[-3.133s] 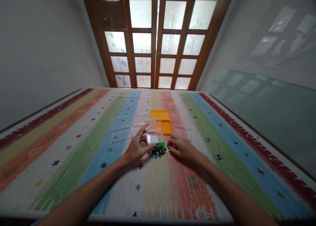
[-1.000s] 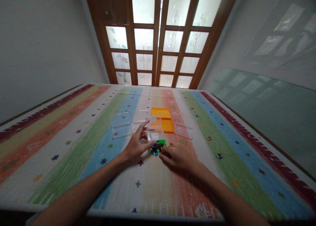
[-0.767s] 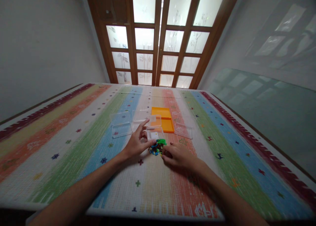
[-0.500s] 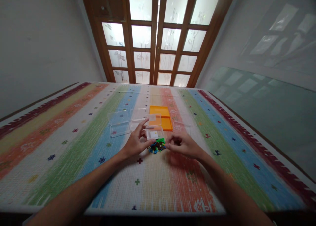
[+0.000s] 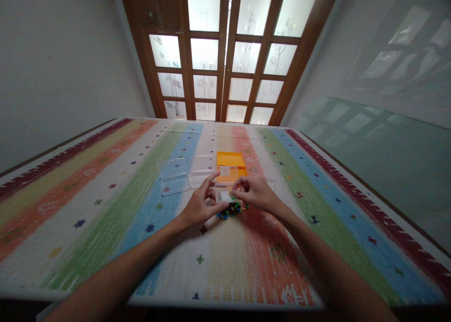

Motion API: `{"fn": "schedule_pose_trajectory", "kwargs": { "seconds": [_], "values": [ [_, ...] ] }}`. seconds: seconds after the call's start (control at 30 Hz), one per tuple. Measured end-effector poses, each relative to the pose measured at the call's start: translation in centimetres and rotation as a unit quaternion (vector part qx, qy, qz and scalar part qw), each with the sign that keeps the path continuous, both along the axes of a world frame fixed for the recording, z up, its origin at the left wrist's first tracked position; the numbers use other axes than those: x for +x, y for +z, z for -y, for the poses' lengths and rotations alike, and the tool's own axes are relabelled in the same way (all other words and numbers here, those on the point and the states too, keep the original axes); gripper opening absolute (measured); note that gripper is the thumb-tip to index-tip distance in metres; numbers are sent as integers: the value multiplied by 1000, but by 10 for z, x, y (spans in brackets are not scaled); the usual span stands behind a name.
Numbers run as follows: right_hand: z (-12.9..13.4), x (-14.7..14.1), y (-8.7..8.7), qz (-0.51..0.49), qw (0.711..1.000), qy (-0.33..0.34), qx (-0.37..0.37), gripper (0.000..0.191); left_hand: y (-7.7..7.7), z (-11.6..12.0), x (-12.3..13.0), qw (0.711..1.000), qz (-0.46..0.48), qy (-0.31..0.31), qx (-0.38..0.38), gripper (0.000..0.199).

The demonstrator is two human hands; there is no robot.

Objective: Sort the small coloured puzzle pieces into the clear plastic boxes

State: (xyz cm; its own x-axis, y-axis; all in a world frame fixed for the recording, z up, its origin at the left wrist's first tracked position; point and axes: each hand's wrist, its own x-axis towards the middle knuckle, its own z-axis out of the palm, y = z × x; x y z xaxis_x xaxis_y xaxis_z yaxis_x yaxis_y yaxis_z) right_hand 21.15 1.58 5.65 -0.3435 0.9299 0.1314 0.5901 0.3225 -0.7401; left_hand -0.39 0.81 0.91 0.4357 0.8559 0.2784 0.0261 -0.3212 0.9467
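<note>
A small clear plastic box (image 5: 219,194) with a white patch and a bit of yellow inside stands at the middle of the table. My left hand (image 5: 201,203) grips its left side, thumb at the near corner and index finger raised along the far side. Just in front of the box lies a pile of small coloured bricks (image 5: 230,212), mostly blue, green, dark and yellow. My right hand (image 5: 256,194) is over the right part of the box, thumb and fingers pinched together. Whatever is between those fingertips is too small to make out.
Behind the hands lies an open orange case (image 5: 230,158), with a clear lid (image 5: 232,171) partly over it. An open clear box (image 5: 175,185) sits to the left, another clear box (image 5: 200,179) beside it. The striped tablecloth (image 5: 116,209) covers the table.
My right hand has moved from the right edge of the brick pile up and left to over the clear box. My left hand stays at the box. The view has shifted slightly.
</note>
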Motion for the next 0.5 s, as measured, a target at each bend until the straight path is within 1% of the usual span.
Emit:
{"fn": "schedule_pose_trajectory", "kwargs": {
  "seconds": [0.13, 0.3, 0.4, 0.5],
  "values": [
    [0, -4, -1, 45, 998, -15, 34, 7, -1, -1, 0, 1000, 11, -8, -17, 87],
    [2, -1, 2, 56, 997, -7, 61, 12, 0, 0, 1, 998, 33, -27, -46, 86],
    [4, 1, 3, 45, 995, 3, 84, 16, 0, 0, 1, 998, 28, -18, -44, 85],
    [6, 3, 2, 37, 996, 30, 73, 23, 0, 0, 1, 999, 22, -9, -33, 85]
  ]
}}
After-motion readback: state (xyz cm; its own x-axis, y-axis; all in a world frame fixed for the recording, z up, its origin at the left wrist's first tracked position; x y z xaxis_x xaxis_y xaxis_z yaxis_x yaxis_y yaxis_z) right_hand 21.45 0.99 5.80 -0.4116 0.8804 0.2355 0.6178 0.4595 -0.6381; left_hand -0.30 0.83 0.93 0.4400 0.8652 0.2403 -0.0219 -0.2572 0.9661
